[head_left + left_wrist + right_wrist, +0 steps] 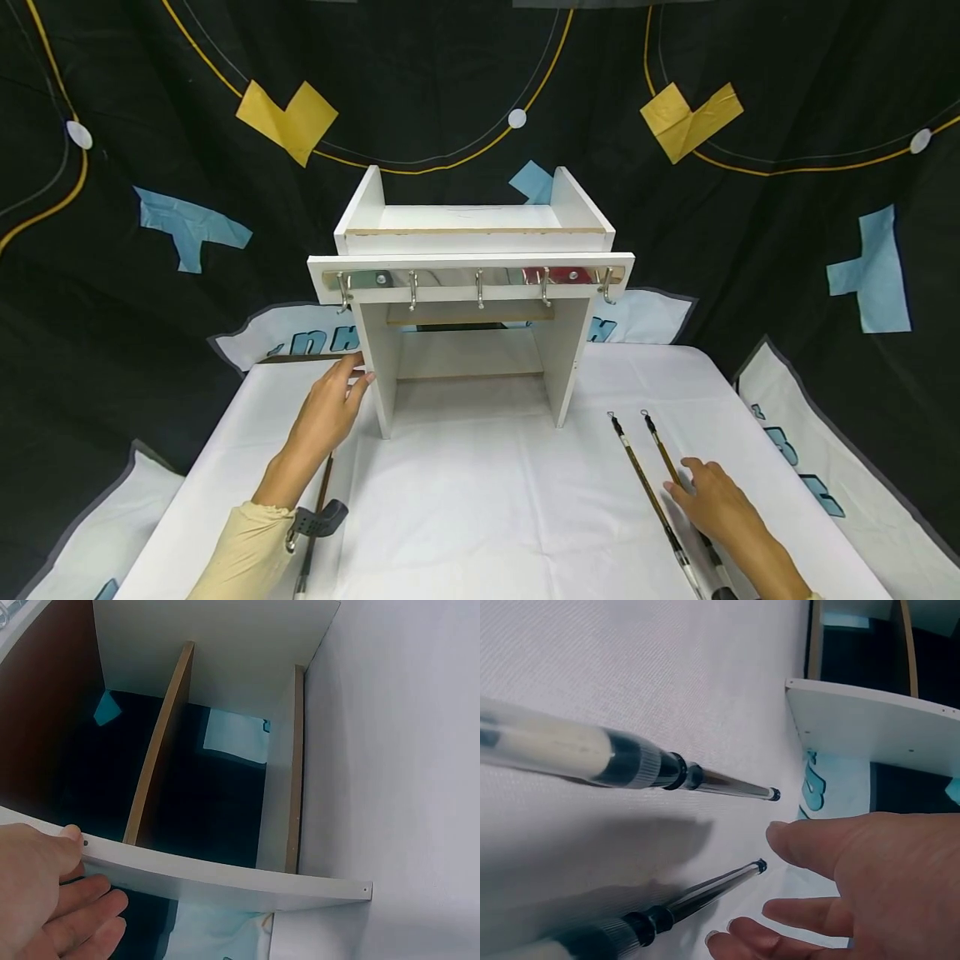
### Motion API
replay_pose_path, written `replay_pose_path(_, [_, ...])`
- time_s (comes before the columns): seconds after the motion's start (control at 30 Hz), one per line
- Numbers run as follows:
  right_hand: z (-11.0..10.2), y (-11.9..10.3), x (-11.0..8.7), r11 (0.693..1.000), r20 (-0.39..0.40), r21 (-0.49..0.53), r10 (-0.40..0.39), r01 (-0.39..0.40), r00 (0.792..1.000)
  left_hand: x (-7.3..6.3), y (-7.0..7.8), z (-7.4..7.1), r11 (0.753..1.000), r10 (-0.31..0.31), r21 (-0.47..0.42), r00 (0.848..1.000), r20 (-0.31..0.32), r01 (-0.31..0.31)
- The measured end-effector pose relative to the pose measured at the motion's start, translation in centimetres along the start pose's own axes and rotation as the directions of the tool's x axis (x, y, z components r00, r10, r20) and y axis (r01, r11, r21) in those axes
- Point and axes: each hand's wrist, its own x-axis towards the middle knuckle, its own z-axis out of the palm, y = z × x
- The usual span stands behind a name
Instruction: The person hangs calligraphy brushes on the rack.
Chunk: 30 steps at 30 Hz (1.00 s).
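Note:
A small white shelf unit (pixel 465 354) stands on the table, with a row of metal hooks (pixel 480 287) along its upper front board. My left hand (pixel 330 404) is at its left side panel (pixel 375 358); in the left wrist view the thumb (pixel 71 844) rests on the panel's edge and the fingers lie along its outer face. Over two slim rods with looped tips, my right hand (pixel 716 500) hovers with relaxed fingers. One rod (pixel 647 483) lies left of that hand, and the other rod (pixel 663 450) runs partly beneath it.
A third rod (pixel 324 487) lies partly behind my left wrist. White cloth (pixel 480 517) covers the table. Behind hangs a black curtain (pixel 442 92) with yellow tape (pixel 288 121) and blue tape (pixel 873 267) on it.

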Motion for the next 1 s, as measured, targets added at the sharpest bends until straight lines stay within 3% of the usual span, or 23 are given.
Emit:
replay_pose_path(0.27, [0.5, 0.3, 0.4, 1.000, 0.000, 0.007, -0.003, 0.003, 1.000, 0.2, -0.4, 0.0, 1.000, 0.021, -0.011, 1.000, 0.012, -0.020])
replay_pose_path(1.0, [1.4, 1.1, 1.2, 1.000, 0.018, -0.014, -0.001, 0.002, 1.000, 0.3, -0.6, 0.2, 1.000, -0.005, -0.003, 0.999, 0.034, 0.005])
